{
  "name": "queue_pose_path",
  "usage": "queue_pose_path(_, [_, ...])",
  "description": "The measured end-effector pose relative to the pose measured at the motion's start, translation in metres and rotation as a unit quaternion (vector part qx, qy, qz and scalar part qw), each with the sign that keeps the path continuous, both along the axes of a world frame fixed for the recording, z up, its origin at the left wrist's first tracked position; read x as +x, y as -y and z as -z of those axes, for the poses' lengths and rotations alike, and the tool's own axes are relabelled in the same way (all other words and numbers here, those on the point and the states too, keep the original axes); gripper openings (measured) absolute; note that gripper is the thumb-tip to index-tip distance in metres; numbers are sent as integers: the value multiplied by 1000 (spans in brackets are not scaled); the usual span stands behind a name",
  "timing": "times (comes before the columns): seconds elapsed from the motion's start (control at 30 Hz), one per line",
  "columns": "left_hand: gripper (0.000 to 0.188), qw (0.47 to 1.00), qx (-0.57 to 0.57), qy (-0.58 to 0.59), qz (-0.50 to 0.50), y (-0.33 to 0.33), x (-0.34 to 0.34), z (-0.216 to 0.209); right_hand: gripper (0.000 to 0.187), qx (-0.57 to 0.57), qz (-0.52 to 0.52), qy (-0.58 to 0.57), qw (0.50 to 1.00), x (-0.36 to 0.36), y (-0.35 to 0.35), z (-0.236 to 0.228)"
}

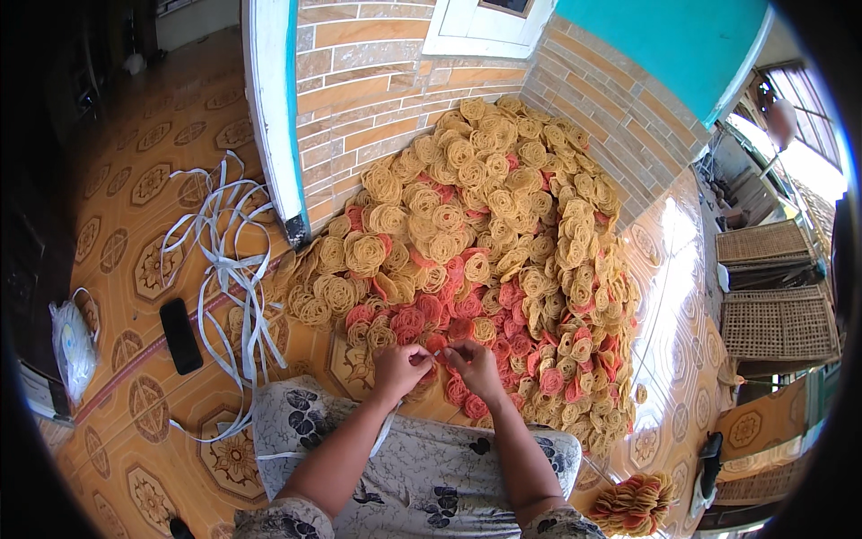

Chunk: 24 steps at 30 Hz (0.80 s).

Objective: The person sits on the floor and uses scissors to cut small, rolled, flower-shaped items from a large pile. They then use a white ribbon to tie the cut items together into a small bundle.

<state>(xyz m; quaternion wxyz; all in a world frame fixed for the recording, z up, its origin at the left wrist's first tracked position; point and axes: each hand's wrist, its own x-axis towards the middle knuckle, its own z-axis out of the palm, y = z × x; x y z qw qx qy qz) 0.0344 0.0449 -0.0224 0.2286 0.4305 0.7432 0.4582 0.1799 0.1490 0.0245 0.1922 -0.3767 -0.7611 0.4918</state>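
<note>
My left hand (pixel 402 369) and my right hand (pixel 474 366) meet above the near edge of a big heap of dried, coiled, flower-shaped discs. Fingertips of both are pinched, almost touching each other. A white strip (pixel 384 434) runs over my lap and up behind the left wrist, toward that hand's pinch. What the right fingers hold is too small to make out. Yellow discs (pixel 446 217) form most of the heap, and red discs (pixel 409 322) lie among them, thickest close to my hands.
Tangled white strips (pixel 235 260) lie on the tiled floor at left, beside a black phone (pixel 182 336) and a plastic bag (pixel 74 349). Brick-patterned walls (pixel 359 85) back the heap. A bundle of discs (pixel 633 505) rests at lower right; woven racks (pixel 778 325) stand at far right.
</note>
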Motion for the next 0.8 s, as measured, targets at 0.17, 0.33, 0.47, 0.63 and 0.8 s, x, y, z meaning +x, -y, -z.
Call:
queue_pose_path(0.17, [13,1000,7,-28,-3,0,1,0,24,14,-7,16,1000,-1,2,2])
queue_pose_path(0.33, [12,994,10,-107,-19,1,3,-5,22,57,-54,4,997,-1,3,3])
queue_pose_path(0.47, [12,993,15,-118,-22,1,3,-4,21,-17,-22,30,999,-2,3,6])
queue_pose_path(0.63, [13,999,-15,-38,33,1,1,-2,17,62,0,-38,997,-3,6,6])
queue_pose_path(0.8, [29,990,137,-15,-12,-3,-2,-11,15,160,-12,-26,987,4,13,-3])
